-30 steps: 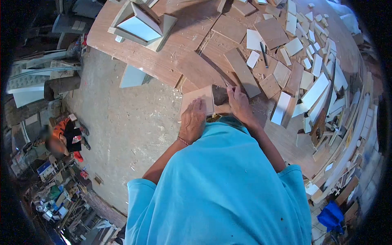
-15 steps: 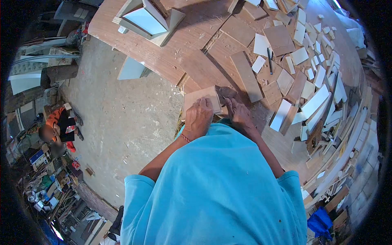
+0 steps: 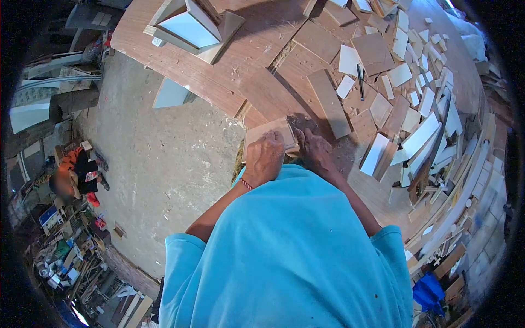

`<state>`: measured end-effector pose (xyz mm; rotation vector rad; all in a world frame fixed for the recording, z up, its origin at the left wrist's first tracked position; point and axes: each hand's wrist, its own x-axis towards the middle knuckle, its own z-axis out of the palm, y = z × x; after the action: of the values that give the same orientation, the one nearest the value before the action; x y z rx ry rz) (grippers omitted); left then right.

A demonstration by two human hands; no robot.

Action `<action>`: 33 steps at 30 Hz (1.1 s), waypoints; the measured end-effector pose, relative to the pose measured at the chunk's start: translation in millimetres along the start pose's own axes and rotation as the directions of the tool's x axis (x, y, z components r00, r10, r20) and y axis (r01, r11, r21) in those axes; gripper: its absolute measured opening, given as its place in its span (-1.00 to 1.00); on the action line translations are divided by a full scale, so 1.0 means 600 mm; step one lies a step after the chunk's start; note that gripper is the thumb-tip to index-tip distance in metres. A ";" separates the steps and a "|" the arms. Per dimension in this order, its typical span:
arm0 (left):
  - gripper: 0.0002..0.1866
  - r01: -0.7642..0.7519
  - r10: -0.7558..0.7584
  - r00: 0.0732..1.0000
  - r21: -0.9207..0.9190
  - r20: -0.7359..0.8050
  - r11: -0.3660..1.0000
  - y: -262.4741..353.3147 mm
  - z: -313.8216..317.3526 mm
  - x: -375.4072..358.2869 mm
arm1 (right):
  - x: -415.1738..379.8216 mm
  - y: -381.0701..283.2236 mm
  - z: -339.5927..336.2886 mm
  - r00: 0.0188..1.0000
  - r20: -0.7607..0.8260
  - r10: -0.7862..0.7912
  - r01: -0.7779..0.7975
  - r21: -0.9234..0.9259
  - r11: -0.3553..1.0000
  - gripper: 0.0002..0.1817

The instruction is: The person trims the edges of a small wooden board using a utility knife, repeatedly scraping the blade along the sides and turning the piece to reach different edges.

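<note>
My left hand [image 3: 265, 156] is closed over a pale wooden block [image 3: 281, 129] at the near edge of the bench, its knuckles on top and fingers curled. Just right of the block is my right hand [image 3: 318, 152], fingers bent and close together. What it holds, if anything, is too small to make out. A dark patch of the bench lies beyond the right fingertips. A long wooden board [image 3: 329, 104] rests on the bench ahead of my right hand.
The wooden bench [image 3: 219, 82] carries many offcuts [image 3: 377, 54], a black pen [image 3: 360, 82] and a white-panelled wooden frame [image 3: 191, 30]. Strips of wood [image 3: 454, 202] lie to the right. Across the concrete floor [image 3: 180, 169], a person in orange [image 3: 71, 169] sits low near clutter.
My right hand has shifted slightly and its fingers look a little different. The left hand stays on the block. The whole view has turned slightly, and the far person has moved a little.
</note>
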<state>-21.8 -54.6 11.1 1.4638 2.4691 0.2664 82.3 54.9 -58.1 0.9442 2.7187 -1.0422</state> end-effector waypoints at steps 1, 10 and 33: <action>-0.89 0.004 -0.004 1.000 -0.007 -0.007 1.000 0.000 0.000 0.001 | 0.003 -0.003 0.000 0.999 0.021 0.030 -0.030 -0.016 0.999 -0.58; -0.89 0.007 -0.007 1.000 -0.011 -0.009 1.000 -0.001 -0.001 0.003 | 0.024 -0.008 0.012 0.997 0.037 0.074 -0.071 -0.061 0.996 -0.55; -0.95 0.033 -0.046 0.995 -0.148 -0.087 0.988 -0.010 0.008 0.015 | 0.028 -0.005 0.022 0.987 0.059 0.147 -0.144 -0.044 0.989 -0.57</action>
<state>-29.4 -49.1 3.5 1.3695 2.4859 0.5062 65.2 54.1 -71.3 1.0673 2.5666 -0.9699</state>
